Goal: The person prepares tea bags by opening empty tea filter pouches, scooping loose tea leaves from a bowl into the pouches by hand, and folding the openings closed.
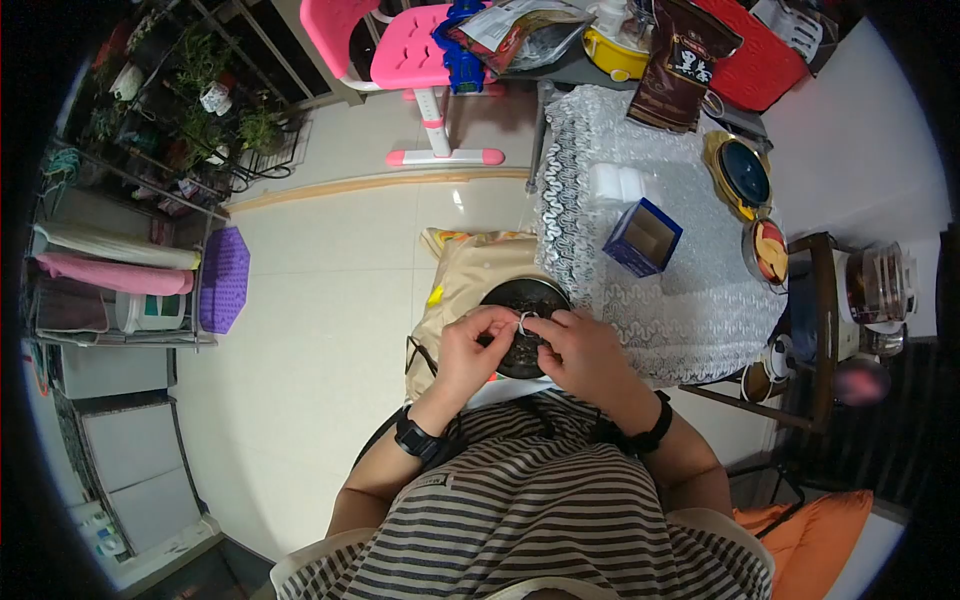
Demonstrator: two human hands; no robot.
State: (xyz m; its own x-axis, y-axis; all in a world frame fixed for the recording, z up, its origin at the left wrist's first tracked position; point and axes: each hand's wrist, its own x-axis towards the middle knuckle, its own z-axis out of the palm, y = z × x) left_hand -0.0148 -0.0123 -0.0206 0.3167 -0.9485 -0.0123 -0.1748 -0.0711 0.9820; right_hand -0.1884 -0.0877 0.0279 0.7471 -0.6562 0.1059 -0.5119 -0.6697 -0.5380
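Above a round dark bowl [527, 360] on the lap, my left hand [472, 350] and my right hand [585, 355] meet with fingertips pinched. Between them they hold a small thin white loop [523, 322], too small to identify. Dark contents lie in the bowl, partly hidden by my hands. Beneath the bowl spreads a beige cloth or bag [480, 262] with yellow marks. To the right, an open blue box [643, 238] rests on the lace-covered table [670, 320], with white pieces [617, 184] behind it.
A brown package [685, 65] stands at the table's back, near a red container [765, 60]. Bowls [743, 172] and a dish of sliced food [770, 250] line the right side. Further off are a pink chair [410, 50], plants [215, 98] and a towel rack [120, 272].
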